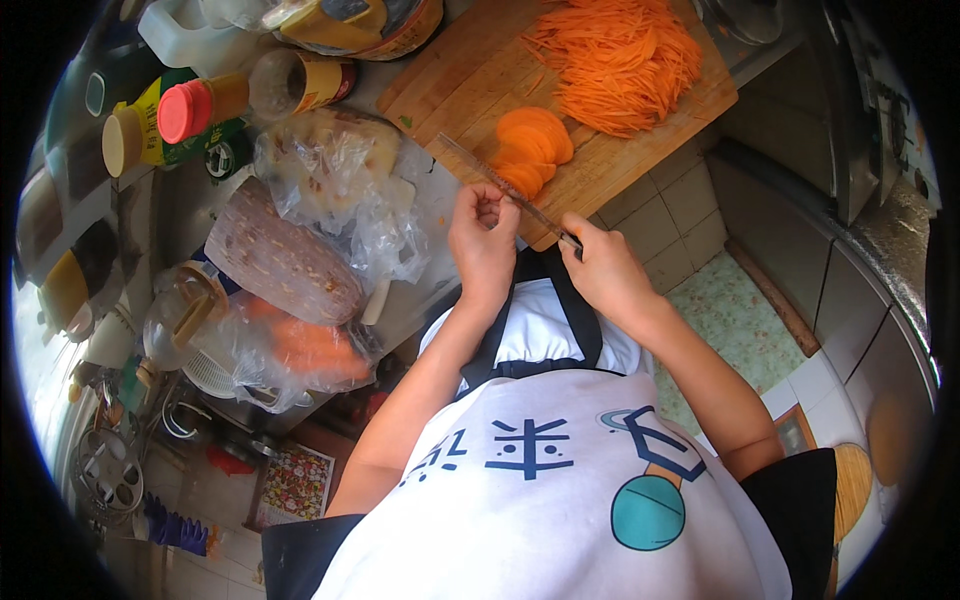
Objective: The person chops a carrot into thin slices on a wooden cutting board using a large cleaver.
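My right hand [609, 271] grips the handle of a kitchen knife [480, 166], whose blade points away to the upper left across the cutting board's near edge. Curled fingers of my left hand [486, 244] are at the blade, thumb close to the forefinger; whether they pinch anything is hidden. Just beyond the blade, overlapping round carrot slices [534, 146] lie fanned on the wooden cutting board [457, 75]. A large heap of shredded carrot [626, 64] covers the board's far right part.
Left of the board are a cut purple-skinned tuber [281, 251], a plastic bag of carrots [315, 345] and another clear bag [375, 225]. Bottles, one with a red cap [184, 112], and a glass jar [277, 84] stand behind them. Tiled floor [735, 322] shows at right.
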A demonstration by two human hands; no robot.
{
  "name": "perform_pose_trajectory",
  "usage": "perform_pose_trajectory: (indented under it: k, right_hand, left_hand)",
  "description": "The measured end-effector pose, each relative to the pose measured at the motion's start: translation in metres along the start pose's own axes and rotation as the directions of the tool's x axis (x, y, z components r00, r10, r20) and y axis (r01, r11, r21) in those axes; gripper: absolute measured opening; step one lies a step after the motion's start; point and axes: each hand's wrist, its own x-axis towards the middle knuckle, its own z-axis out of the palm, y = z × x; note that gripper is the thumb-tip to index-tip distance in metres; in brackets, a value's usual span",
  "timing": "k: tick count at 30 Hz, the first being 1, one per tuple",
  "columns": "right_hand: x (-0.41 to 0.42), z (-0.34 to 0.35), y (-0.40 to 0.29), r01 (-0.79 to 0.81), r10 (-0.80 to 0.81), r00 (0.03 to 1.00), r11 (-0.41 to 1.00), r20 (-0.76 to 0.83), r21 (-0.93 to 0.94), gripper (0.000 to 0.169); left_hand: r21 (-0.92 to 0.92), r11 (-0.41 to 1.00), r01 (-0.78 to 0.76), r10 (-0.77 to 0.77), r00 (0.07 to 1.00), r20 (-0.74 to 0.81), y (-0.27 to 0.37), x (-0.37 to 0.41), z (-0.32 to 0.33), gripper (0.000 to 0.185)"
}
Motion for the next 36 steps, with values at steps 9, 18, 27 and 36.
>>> perform_pose_trajectory:
  k: [9, 18, 27, 36]
  right_hand:
    - [0.007, -0.011, -0.005, -0.008, 0.007, 0.997, 1.000, 0.077, 0.010, 0.014]
    - [0.020, -0.003, -0.006, 0.030, -0.036, 0.998, 0.996, 0.060, 0.084, 0.013]
    - [0.028, 0.007, -0.007, 0.064, -0.069, 0.997, 0.990, 0.040, 0.124, 0.014]
    - [0.021, 0.012, -0.002, 0.115, -0.111, 0.992, 0.992, -0.066, 0.052, 0.018]
  left_hand:
    - [-0.005, 1.000, -0.018, 0.018, 0.999, 0.032, -0.003, 0.003, -0.001, 0.009]
    - [0.003, 1.000, -0.001, 0.001, 0.998, 0.064, -0.002, 0.004, -0.003, 0.008]
    - [0.045, 0.999, -0.023, 0.022, 0.999, 0.040, 0.000, 0.009, -0.004, 0.009]
    - [0.072, 0.997, -0.007, 0.006, 1.000, 0.010, 0.000, 0.004, -0.006, 0.009]
